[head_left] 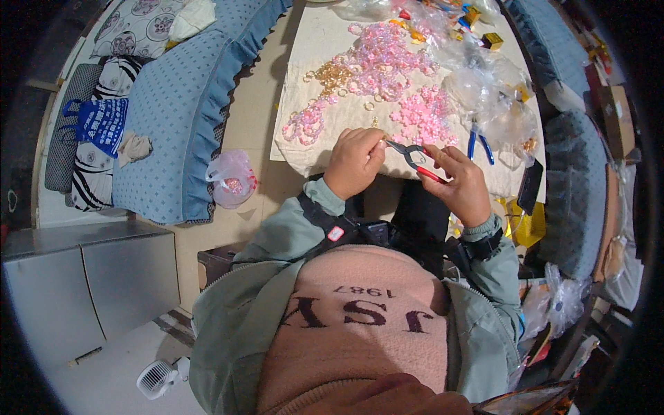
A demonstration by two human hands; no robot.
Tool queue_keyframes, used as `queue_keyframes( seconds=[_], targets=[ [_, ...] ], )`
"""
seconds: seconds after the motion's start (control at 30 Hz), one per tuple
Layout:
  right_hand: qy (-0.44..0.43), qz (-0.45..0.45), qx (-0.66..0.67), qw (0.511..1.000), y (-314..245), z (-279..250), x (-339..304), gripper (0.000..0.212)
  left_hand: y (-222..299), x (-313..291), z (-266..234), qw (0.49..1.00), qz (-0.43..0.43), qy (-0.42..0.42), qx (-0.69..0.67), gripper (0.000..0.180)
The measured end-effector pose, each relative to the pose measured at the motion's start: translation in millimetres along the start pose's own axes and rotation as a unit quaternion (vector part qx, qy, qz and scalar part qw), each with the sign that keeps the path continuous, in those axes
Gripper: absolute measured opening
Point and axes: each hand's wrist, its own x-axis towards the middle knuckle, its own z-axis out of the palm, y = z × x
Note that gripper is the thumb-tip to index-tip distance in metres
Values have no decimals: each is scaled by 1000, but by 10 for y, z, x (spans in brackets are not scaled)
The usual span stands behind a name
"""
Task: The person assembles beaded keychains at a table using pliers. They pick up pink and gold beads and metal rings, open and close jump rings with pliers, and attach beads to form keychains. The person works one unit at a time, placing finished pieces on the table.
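My right hand (465,183) is wrapped around red-handled pliers (430,175), whose spread handles show between thumb and fingers. The dark jaws point left and meet the fingertips of my left hand (354,164). That hand is pinched on a tiny gold-coloured piece at the jaw tips, mostly hidden by the fingers. Just beyond the fingertips, a few gold rings (369,106) lie on the cloth. Pink flower-shaped beads (423,116) are heaped behind the pliers. Farther back spreads a pile of pink and clear bead chains (387,59), with a smaller strand (304,123) to the left.
A cloth-covered table (294,83) bears gold rings in a heap (330,78), clear plastic bags (484,86), blue-handled pliers (480,146) and a black phone-like slab (530,187) at its right edge. Blue-covered seats (173,117) flank it. A plastic bag (232,178) sits on the floor.
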Motion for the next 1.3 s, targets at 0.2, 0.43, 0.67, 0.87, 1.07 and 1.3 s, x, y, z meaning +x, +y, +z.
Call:
queue_keyframes(
  seconds=[0.2,0.43,0.67,0.87,1.07,1.3],
  targets=[
    [27,-52,-84,995,-15,-7,-25,56,70,-10,-21,996,-61,-49,35,13],
    [34,-61,-91,993,-24,2,-38,59,131,-61,42,996,-82,-29,16,13],
    [-5,17,49,999,-55,11,-46,56,93,-134,199,995,-30,93,11,15],
    [62,-74,-88,991,-90,24,-68,62,119,-124,183,996,-54,76,1,14],
    [81,-103,-137,982,-83,33,-78,68,95,-84,67,995,-74,24,-54,20],
    [83,-83,-128,985,-87,73,-109,67,68,-77,128,994,-97,14,-57,16]
  ],
)
